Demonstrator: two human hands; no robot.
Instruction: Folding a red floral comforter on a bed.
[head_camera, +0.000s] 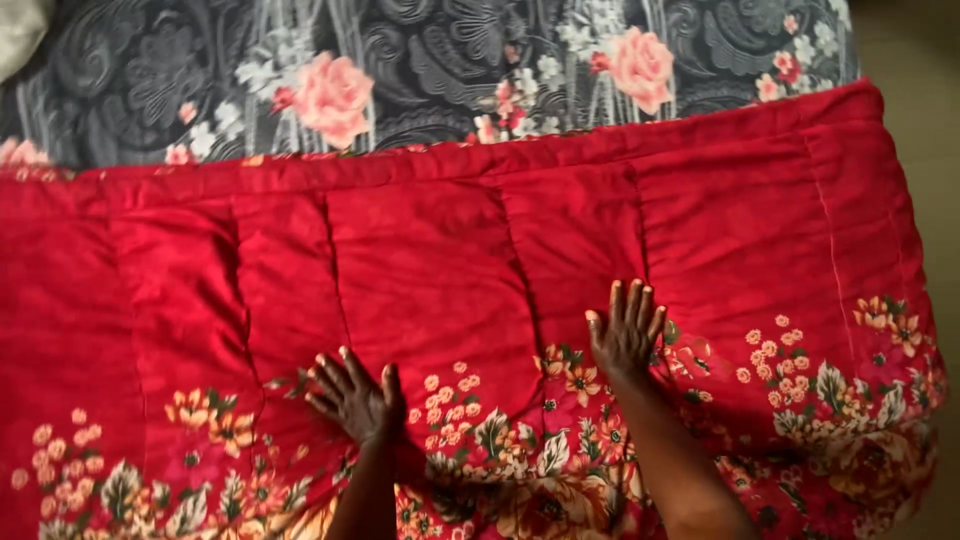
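Both palms are pressed flat, fingers spread and grasping nothing, onto a red quilt (420, 250) (flower-printed): left hand (350, 398), right hand (625, 335), apart.

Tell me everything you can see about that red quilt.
The red quilt looks like shiny, padded fabric, stitched into upright panels, with a plain hemmed top edge. Orange, cream and pink flowers with pale leaves run along its lower part. It lies spread flat and slightly wrinkled over a grey sheet with pink roses, which shows above it. The left hand and right hand both press flat on it, fingers spread.
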